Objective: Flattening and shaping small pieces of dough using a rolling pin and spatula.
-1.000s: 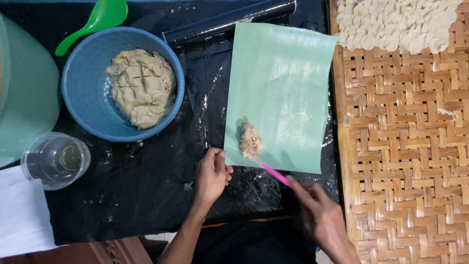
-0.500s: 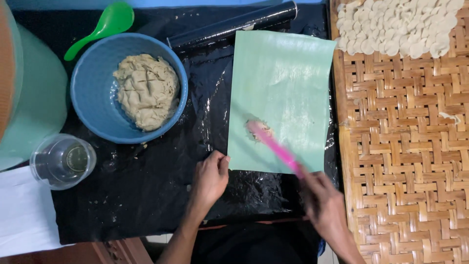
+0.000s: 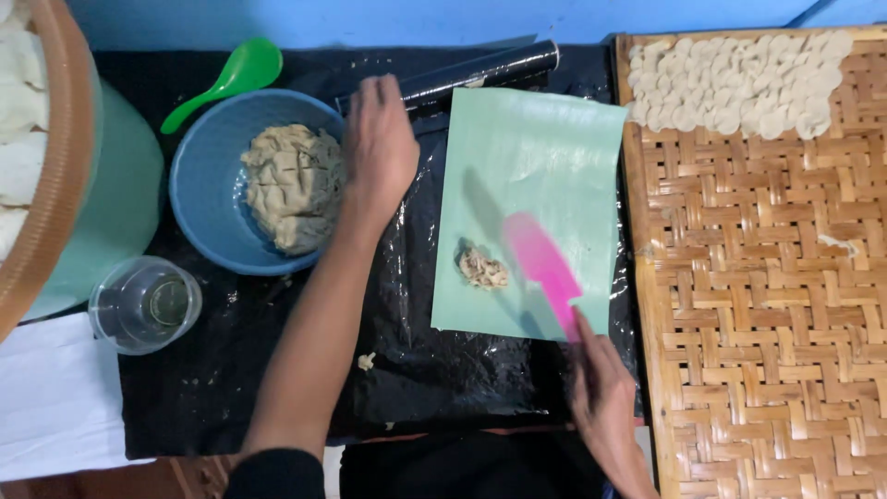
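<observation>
right hand [image 3: 605, 407] grips pink spatula [image 3: 543, 263]; left hand [image 3: 379, 148] spread over beige dough [image 3: 294, 185] (scored, lumpy).

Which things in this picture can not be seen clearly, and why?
Head view:
- Left hand: fingers over the blue bowl; contact with the dough hidden.
- Pink spatula: motion-blurred, edge unclear.
- Right hand: its grip is turned away.
- Brown basket: cut off at left edge.

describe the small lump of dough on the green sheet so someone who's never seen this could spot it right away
Start at the black mat, then the pale green sheet on its right half. Near the sheet's lower left lies the small dough lump, beside the pink spatula in the right hand. It is far smaller than the dough mass in the blue bowl.
</observation>
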